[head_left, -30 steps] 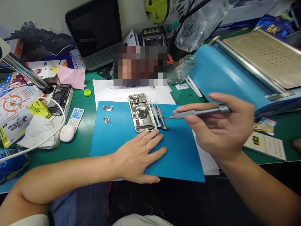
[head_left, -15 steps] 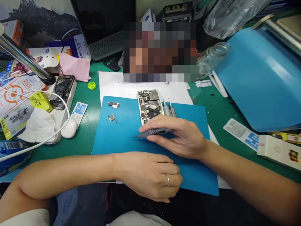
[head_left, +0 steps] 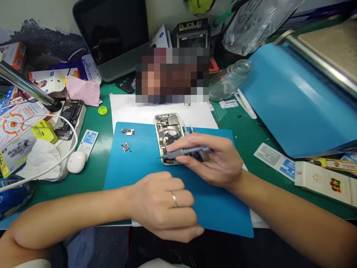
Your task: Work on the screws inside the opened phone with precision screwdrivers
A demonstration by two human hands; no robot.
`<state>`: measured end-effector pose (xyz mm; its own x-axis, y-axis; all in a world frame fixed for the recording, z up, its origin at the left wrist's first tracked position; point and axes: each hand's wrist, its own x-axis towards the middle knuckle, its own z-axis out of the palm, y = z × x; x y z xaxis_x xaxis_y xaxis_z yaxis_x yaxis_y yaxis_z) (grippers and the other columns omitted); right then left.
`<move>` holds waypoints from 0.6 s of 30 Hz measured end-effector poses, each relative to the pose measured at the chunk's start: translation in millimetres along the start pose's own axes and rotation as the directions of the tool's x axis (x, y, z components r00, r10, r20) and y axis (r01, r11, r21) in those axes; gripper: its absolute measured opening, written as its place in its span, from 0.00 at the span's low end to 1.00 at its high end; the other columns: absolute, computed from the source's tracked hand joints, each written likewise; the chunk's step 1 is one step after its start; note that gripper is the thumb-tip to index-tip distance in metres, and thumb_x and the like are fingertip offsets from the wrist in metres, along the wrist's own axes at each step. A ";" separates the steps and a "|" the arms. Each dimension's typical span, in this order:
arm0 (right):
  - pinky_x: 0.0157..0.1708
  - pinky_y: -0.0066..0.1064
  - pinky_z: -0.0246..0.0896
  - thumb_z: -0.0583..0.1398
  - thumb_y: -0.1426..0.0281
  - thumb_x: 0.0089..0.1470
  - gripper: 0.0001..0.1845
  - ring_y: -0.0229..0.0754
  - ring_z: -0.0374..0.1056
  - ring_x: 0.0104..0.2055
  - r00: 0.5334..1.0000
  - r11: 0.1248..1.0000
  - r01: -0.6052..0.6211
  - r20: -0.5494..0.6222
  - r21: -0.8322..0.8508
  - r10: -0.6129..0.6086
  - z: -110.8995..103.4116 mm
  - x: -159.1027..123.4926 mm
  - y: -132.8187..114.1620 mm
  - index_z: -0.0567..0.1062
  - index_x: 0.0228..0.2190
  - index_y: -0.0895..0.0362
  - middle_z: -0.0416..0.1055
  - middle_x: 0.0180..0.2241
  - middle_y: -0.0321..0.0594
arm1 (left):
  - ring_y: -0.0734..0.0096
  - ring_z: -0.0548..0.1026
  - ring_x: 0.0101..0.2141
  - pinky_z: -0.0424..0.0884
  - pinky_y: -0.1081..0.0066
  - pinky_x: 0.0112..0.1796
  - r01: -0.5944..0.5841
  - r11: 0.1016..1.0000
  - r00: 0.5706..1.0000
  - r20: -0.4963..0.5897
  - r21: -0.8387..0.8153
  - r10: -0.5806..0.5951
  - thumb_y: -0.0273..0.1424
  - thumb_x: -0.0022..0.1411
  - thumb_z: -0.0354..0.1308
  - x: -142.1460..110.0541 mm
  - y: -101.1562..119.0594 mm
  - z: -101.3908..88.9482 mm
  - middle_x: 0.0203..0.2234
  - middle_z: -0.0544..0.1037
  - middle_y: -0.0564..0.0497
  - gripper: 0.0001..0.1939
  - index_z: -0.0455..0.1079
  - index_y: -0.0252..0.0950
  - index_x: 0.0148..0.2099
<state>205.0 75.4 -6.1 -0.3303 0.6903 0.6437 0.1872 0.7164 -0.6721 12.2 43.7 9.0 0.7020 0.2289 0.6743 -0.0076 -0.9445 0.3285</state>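
Note:
My right hand (head_left: 216, 160) grips a grey precision screwdriver (head_left: 185, 152) between thumb and fingers. Its thin tip points left, in front of the lower part of an opened phone (head_left: 164, 128); contact cannot be made out. The phone's inner parts are exposed, and my hand covers its lower right. Nearer the front edge is my left hand (head_left: 164, 208), wearing a ring, its fingers curled into a fist; the palm side is hidden. Two small metal phone parts, a bracket-like one (head_left: 127, 131) and a square one (head_left: 126, 147), lie on the blue mat (head_left: 119, 167).
More screwdrivers (head_left: 186, 128) lie beside the phone, partly behind my right hand. On the left are boxes (head_left: 22, 149), a white cable (head_left: 73, 130) and a white case (head_left: 76, 162). A glass jar (head_left: 231, 80) and a small white box (head_left: 323, 180) are on the right.
The screwdriver tip has moved from the mat below the phone to the phone's lower end. My left hand has shifted left and curled tighter. The camera view has shifted too.

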 end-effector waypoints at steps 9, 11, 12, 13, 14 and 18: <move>0.33 0.35 0.80 0.67 0.71 0.59 0.27 0.42 0.80 0.34 0.902 1.000 0.016 -0.432 0.006 -0.012 -17.4 9.9 21.6 0.69 0.57 0.44 0.76 0.42 0.36 | 0.67 0.72 0.32 0.68 0.66 0.35 0.458 0.869 0.888 -0.129 0.187 -0.441 0.33 0.68 0.60 -2.1 -48.4 -21.5 0.32 0.75 0.49 0.06 0.69 0.36 0.44; 0.32 0.34 0.80 0.67 0.72 0.60 0.28 0.43 0.80 0.34 0.915 0.999 0.022 -0.402 0.030 -0.008 -16.4 9.3 22.5 0.68 0.58 0.44 0.75 0.38 0.35 | 0.65 0.73 0.35 0.69 0.65 0.36 0.495 0.845 0.868 -0.081 0.202 -0.489 0.35 0.69 0.61 -4.9 -51.3 -19.1 0.35 0.76 0.47 0.10 0.71 0.35 0.47; 0.32 0.34 0.80 0.67 0.73 0.60 0.29 0.43 0.80 0.34 0.923 0.999 0.031 -0.385 0.041 -0.013 -15.7 8.6 22.6 0.68 0.59 0.44 0.75 0.37 0.34 | 0.65 0.74 0.35 0.69 0.65 0.37 0.497 0.843 0.866 -0.059 0.206 -0.496 0.35 0.69 0.61 -5.9 -51.6 -18.2 0.36 0.77 0.47 0.11 0.72 0.34 0.48; 0.32 0.35 0.80 0.67 0.73 0.60 0.30 0.43 0.80 0.35 0.929 0.998 0.038 -0.371 0.048 -0.018 -15.0 7.9 22.5 0.67 0.60 0.44 0.75 0.37 0.34 | 0.65 0.74 0.35 0.69 0.65 0.37 0.489 0.847 0.870 -0.043 0.210 -0.491 0.35 0.70 0.61 -6.6 -51.5 -17.6 0.36 0.77 0.47 0.11 0.72 0.34 0.49; 0.32 0.35 0.80 0.66 0.73 0.60 0.30 0.43 0.80 0.35 0.933 0.998 0.044 -0.359 0.052 -0.023 -14.4 7.1 22.3 0.67 0.60 0.44 0.75 0.37 0.34 | 0.65 0.74 0.35 0.69 0.65 0.37 0.478 0.852 0.875 -0.029 0.214 -0.484 0.35 0.70 0.61 -7.1 -51.2 -17.3 0.36 0.77 0.47 0.11 0.73 0.34 0.49; 0.32 0.35 0.81 0.66 0.73 0.60 0.33 0.43 0.80 0.34 0.946 0.998 0.046 -0.322 0.050 -0.027 -13.7 5.9 20.7 0.66 0.63 0.44 0.78 0.36 0.36 | 0.66 0.73 0.33 0.67 0.65 0.36 0.443 0.864 0.889 0.006 0.239 -0.457 0.36 0.72 0.60 -7.3 -51.1 -17.3 0.36 0.79 0.47 0.11 0.74 0.34 0.49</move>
<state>219.6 95.7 -11.2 -0.0194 0.6664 0.7454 0.1258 0.7412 -0.6594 -4.9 94.4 -1.3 0.6318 0.6341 0.4458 0.4742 -0.7711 0.4248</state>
